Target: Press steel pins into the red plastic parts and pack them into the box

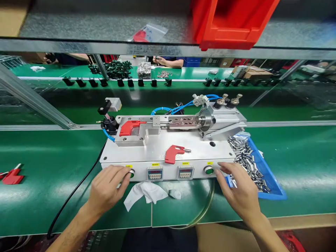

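Observation:
A metal press machine stands on the green bench, with a round green button near each end of its front panel. My left hand is at the left button, fingertips reaching over it and thumb apart below; it holds nothing. Just right of the right button, my right hand is open at the panel's corner, thumb and fingers spread. One red gun-shaped plastic part sits in the fixture at the machine's left. On the top plate lies another red part with a metal pin sticking out.
A blue bin of metal sleeves stands right of the machine. White cloth and a small clear cap lie in front. More red parts are at far left. A red bin sits on the shelf above. Across, a co-worker's arm shows.

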### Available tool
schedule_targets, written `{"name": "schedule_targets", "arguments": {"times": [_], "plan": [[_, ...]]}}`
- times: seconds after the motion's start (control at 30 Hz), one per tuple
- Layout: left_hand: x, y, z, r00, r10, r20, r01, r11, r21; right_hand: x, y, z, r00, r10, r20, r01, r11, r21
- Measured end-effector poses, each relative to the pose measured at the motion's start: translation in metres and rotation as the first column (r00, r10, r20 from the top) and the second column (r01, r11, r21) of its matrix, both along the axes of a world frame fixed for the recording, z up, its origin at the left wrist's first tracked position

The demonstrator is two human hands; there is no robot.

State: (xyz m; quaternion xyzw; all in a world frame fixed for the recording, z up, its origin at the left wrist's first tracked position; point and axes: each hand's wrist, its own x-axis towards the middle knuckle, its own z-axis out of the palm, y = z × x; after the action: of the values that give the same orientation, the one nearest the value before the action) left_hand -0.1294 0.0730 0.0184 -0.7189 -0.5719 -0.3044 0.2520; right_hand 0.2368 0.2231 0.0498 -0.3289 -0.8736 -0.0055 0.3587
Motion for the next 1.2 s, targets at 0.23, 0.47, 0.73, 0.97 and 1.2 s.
{"name": "schedule_targets", "arguments": {"times": [0.23,0.47,0.73,0.97,1.2], "plan": [[0.003,0.003,0.012,0.999,-0.044,-0.024,0.036,0.965,-0.258,0.002,0.007,-0.010,0.999,0.034,-0.016,-0.037,0.969,-0.242],[0.004,0.001,0.028,0.999,0.001,0.041,0.014,0.935,-0.355,0.007,0.014,-0.012,0.999,0.003,-0.042,-0.017,0.935,-0.355],[0.005,0.005,0.018,0.974,0.041,0.221,0.029,0.951,-0.308,0.002,0.022,-0.017,1.000,-0.020,-0.023,0.013,0.964,-0.265],[0.039,0.027,0.034,0.908,-0.154,0.390,0.211,0.972,-0.107,-0.010,0.013,-0.033,0.996,-0.025,-0.082,0.018,0.996,-0.083],[0.087,0.082,0.054,0.950,-0.280,0.140,0.311,0.898,-0.312,-0.016,0.007,-0.047,0.989,-0.035,-0.144,0.038,0.999,0.017]]}}
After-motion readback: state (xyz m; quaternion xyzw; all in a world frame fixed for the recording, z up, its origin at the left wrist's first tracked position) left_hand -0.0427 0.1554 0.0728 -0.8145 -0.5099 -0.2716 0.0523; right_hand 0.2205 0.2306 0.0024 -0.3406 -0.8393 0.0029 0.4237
